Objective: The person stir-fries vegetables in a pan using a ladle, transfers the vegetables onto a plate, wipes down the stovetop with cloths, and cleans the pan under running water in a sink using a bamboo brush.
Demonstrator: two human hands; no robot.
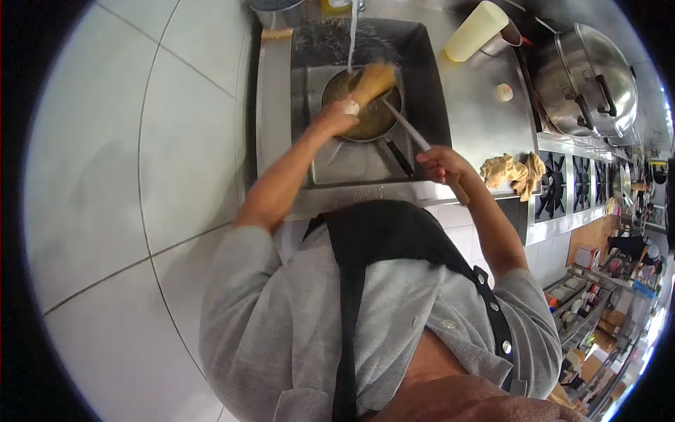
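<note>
A round pan (365,126) with a black handle lies in the metal sink (422,105), under running water (353,35). My left hand (339,117) is wrapped round the base of a straw-coloured brush (375,81), whose blurred bristles are over the pan. My right hand (444,165) grips a long-handled tool (408,130); its far end reaches into the pan and its head is hidden by the brush. The pan's handle ends just left of my right hand.
A pale yellow bottle (477,32), a metal pot (505,41) and a crumpled cloth (505,171) are on the counter (485,119). Farther right are a large lidded pot (583,81) and burners (552,183). Another person (633,247) is far off.
</note>
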